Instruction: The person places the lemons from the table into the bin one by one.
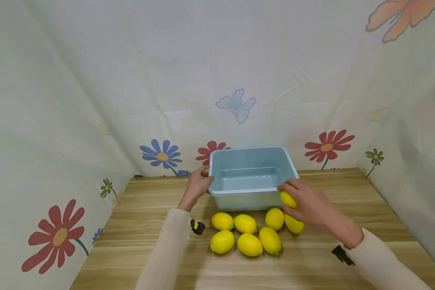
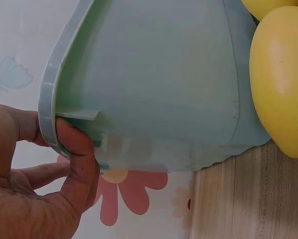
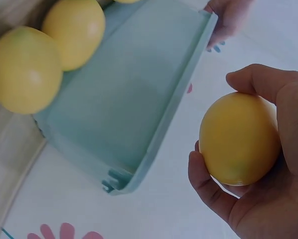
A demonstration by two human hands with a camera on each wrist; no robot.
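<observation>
In the head view, a lemon (image 1: pixel 288 199) is held in the right grip (image 1: pixel 308 203), the fingers being wrapped about it, beside the near right corner of a pale blue basin (image 1: pixel 247 192); the basin's left side is steadied by the left grip (image 1: pixel 197 183), which is closed on the rim. Seven other lemons (image 1: pixel 249 245) are seen on the tabletop (image 1: pixel 156 203) in front of the basin, four in the farther row and three in the nearer, and no lemon is seen on the part of the basin's floor that shows. By this count the work may be judged to be at an early stage: one lemon is in hand, and seven are left to be picked up. In the left wrist view, the basin's rim is shown pinched near a corner, with a finger bent under its edge, and two of the loose lemons are partly seen beside the wall. In the right wrist view, the lemon in hand is clasped between thumb and fingers, the grip being opened only as wide as the fruit, and a gap is seen between it and the basin's rim, so its release is judged to be not yet done
</observation>
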